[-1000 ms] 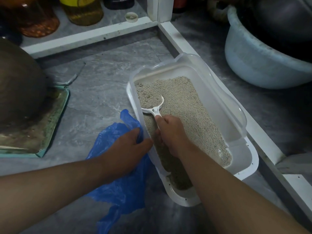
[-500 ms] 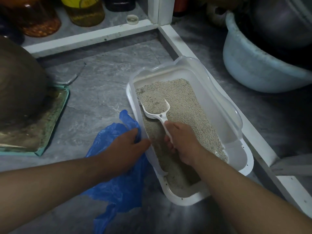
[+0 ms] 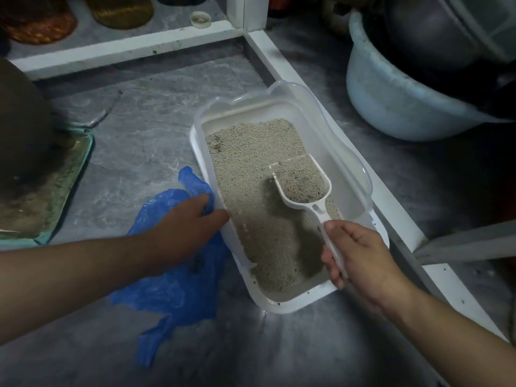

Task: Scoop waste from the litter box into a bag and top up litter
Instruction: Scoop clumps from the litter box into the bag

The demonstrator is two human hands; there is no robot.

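Note:
A white litter box (image 3: 354, 169) lies on the grey floor, part filled with beige litter (image 3: 251, 169). My right hand (image 3: 354, 255) grips the handle of a white scoop (image 3: 301, 180), held above the litter with its head full of granules. My left hand (image 3: 187, 227) rests on a crumpled blue plastic bag (image 3: 173, 291) lying against the box's left wall, fingers curled into the bag's edge.
A pale blue basin (image 3: 391, 88) holding a dark pot stands at the far right. White frame rails (image 3: 262, 48) run behind and along the right of the box. A dark round vessel on a green tray (image 3: 69, 177) sits at the left. Jars (image 3: 122, 9) stand on the back shelf.
My right hand has lifted the scoop out of the litter, loaded, and drawn it back to the right side of the box. The left hand stays on the bag.

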